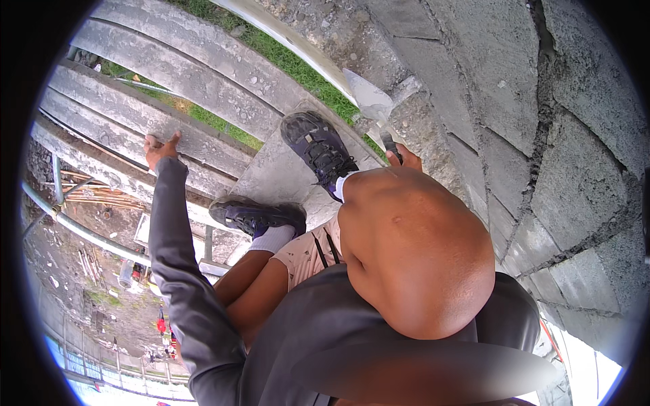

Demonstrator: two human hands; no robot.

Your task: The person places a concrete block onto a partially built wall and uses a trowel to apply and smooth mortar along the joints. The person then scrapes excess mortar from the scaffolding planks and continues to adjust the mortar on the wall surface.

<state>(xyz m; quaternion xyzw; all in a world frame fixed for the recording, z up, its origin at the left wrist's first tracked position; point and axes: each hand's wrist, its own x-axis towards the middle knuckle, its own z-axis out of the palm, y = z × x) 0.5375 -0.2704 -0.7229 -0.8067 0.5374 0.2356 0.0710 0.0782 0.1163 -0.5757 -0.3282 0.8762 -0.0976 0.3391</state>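
Observation:
My left hand leans on a worn, dusty scaffold plank, its thumb apart from the partly curled fingers, with nothing seen in it. Beyond my raised bare knee, my right hand is closed round the black handle of a trowel. The trowel's pale, mortar-smeared blade points away from me, over the edge of a rough concrete ledge. My knee covers the right wrist and forearm.
A grey block wall with rough mortar joints rises on the right. Gaps between the planks show grass below. Scaffold tubes cross at left, above ground with scattered timber and distant people. My dark shoes rest on the boards.

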